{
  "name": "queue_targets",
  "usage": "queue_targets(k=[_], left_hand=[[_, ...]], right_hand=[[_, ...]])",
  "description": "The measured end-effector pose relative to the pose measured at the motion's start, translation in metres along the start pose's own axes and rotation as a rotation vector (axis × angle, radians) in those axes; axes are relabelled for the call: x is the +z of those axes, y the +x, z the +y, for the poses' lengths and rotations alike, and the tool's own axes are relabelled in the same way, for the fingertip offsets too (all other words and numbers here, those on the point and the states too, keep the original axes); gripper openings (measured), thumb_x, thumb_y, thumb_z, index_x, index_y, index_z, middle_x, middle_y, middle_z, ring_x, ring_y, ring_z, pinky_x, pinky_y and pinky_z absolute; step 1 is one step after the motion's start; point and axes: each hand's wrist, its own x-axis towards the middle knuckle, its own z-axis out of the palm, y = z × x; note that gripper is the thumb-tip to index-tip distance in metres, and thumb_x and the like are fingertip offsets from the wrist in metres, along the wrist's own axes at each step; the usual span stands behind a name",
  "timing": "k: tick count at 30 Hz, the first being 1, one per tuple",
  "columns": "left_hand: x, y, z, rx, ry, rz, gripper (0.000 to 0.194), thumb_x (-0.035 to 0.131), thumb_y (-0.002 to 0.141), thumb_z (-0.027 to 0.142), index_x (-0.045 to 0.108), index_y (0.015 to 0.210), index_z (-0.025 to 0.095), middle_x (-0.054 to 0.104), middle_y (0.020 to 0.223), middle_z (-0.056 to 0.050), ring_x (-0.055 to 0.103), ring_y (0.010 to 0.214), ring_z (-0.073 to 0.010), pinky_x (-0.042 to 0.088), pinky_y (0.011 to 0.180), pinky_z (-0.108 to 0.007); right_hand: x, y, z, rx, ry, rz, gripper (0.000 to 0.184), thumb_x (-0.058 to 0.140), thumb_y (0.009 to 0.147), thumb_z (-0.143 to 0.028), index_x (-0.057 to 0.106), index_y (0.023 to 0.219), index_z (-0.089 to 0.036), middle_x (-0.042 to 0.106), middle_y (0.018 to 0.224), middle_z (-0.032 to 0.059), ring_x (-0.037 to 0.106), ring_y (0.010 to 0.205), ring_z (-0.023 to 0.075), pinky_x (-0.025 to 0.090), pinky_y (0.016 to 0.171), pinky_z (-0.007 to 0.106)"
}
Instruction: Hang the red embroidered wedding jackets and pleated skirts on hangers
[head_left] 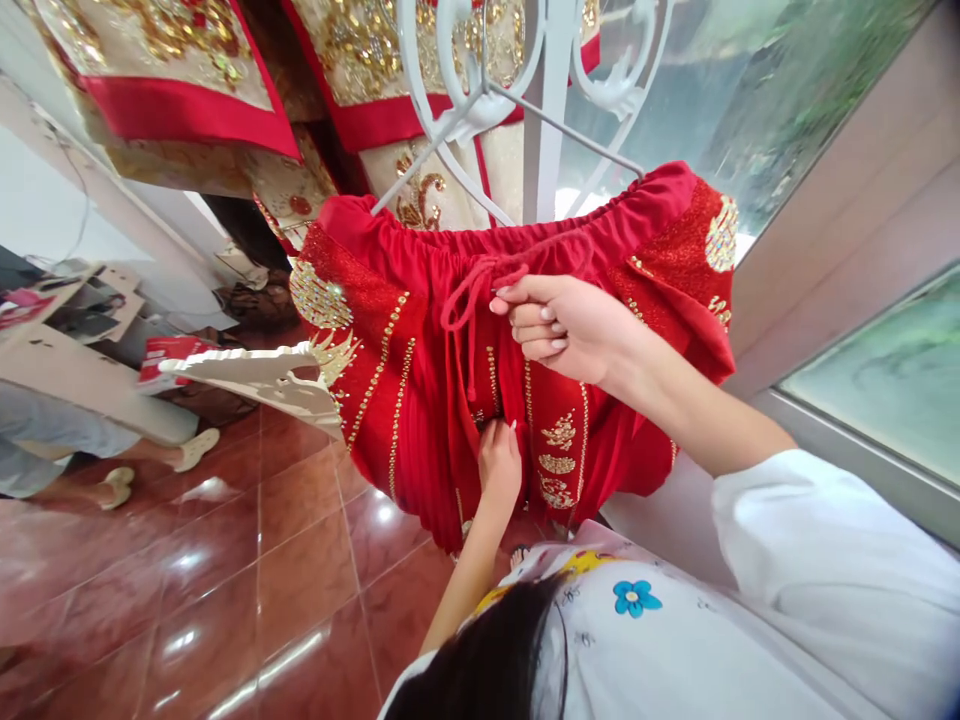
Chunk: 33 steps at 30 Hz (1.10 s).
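Note:
A red pleated skirt (420,350) with gold embroidery hangs by its waistband on a white wire hanger (480,110). My right hand (562,325) is closed on the skirt's red drawstring (472,285) just below the waistband. Lower down, my left hand (499,465) pinches the red fabric near a gold embroidered strip (559,460). My white sleeve and flowered shirt fill the lower right.
More red and gold garments (172,60) hang behind, on a white ornate rack (547,90). A glass window (877,380) runs along the right. Another person's legs and slippers (120,470) stand at the left on glossy red floor tiles (247,600), beside cardboard pieces (255,375).

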Motion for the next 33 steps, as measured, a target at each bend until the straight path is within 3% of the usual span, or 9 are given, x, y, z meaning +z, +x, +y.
queue_targets(k=[5,9,11,14,20,24,27,29,33], left_hand=[[-0.027,-0.001,0.013,0.034,-0.094,-0.058,0.016,0.051,0.088,0.024,0.065,0.091,0.016,0.063,0.086,-0.008,0.061,0.072,-0.0165,0.051,0.069,-0.029],[-0.065,0.022,0.034,0.21,-0.057,0.312,0.021,0.056,0.086,0.025,0.065,0.103,0.016,0.064,0.094,-0.008,0.061,0.087,-0.0172,0.051,0.081,-0.031],[-0.076,0.044,0.042,0.208,-0.043,0.424,0.023,0.058,0.083,0.027,0.064,0.103,0.016,0.062,0.101,-0.009,0.058,0.094,-0.0183,0.049,0.086,-0.033],[-0.083,0.073,0.048,0.073,-0.25,0.294,0.03,0.062,0.08,0.032,0.058,0.107,0.018,0.061,0.097,-0.006,0.059,0.082,-0.0136,0.051,0.069,-0.024],[-0.097,0.076,0.042,-0.108,-0.583,0.034,0.025,0.062,0.078,0.041,0.062,0.082,0.017,0.061,0.074,-0.002,0.058,0.067,-0.0131,0.049,0.061,-0.022],[-0.09,0.07,0.031,-0.223,-0.825,-0.027,0.036,0.06,0.075,0.052,0.065,0.084,0.017,0.067,0.078,-0.005,0.063,0.078,-0.0186,0.052,0.071,-0.029],[-0.082,0.066,0.022,-0.221,-0.636,-0.056,0.037,0.06,0.077,0.052,0.064,0.082,0.016,0.066,0.077,-0.004,0.063,0.078,-0.0172,0.052,0.074,-0.028],[-0.083,0.059,0.016,-0.145,-0.401,0.049,0.037,0.052,0.083,0.05,0.062,0.081,0.015,0.065,0.076,-0.004,0.062,0.075,-0.0166,0.052,0.07,-0.028],[-0.102,0.048,0.006,0.125,0.103,0.651,0.032,0.055,0.082,0.042,0.06,0.095,0.013,0.064,0.087,-0.009,0.063,0.079,-0.021,0.052,0.077,-0.037]], right_hand=[[-0.029,-0.022,0.063,-0.278,-0.411,0.124,0.025,0.052,0.084,-0.034,0.064,0.084,-0.012,0.042,0.047,-0.0049,0.033,0.039,0.0046,0.027,0.039,0.019],[-0.066,-0.031,0.097,-0.759,-0.795,0.736,0.029,0.058,0.081,-0.034,0.064,0.102,-0.015,0.061,0.081,0.0051,0.054,0.068,0.0124,0.046,0.064,0.028],[-0.077,-0.024,0.105,-0.825,-0.907,0.828,0.028,0.059,0.081,-0.035,0.063,0.101,-0.016,0.061,0.09,0.0074,0.055,0.075,0.0154,0.047,0.072,0.032],[-0.082,-0.012,0.112,-0.69,-0.898,0.645,0.024,0.061,0.078,-0.04,0.062,0.079,-0.015,0.061,0.08,0.0065,0.055,0.074,0.0171,0.047,0.073,0.034],[-0.095,-0.015,0.117,-0.392,-0.135,0.163,0.039,0.074,0.063,-0.048,0.063,0.089,-0.021,0.067,0.08,0.0021,0.06,0.067,0.0152,0.05,0.064,0.028],[-0.109,-0.001,0.126,-0.332,-0.144,0.13,0.045,0.071,0.064,-0.056,0.064,0.088,-0.019,0.067,0.077,0.0025,0.06,0.062,0.0152,0.049,0.06,0.027],[-0.106,0.004,0.137,-0.408,-0.524,0.295,0.041,0.057,0.078,-0.055,0.063,0.077,-0.015,0.065,0.069,0.0044,0.057,0.06,0.0153,0.046,0.058,0.027],[-0.103,-0.005,0.141,-0.57,-0.764,0.489,0.036,0.05,0.086,-0.048,0.063,0.08,-0.015,0.065,0.073,0.0056,0.058,0.062,0.0157,0.046,0.061,0.027],[-0.109,-0.035,0.127,-1.143,-1.097,1.164,0.024,0.058,0.082,-0.031,0.06,0.101,-0.018,0.065,0.095,0.0096,0.06,0.089,0.0214,0.045,0.083,0.036]])
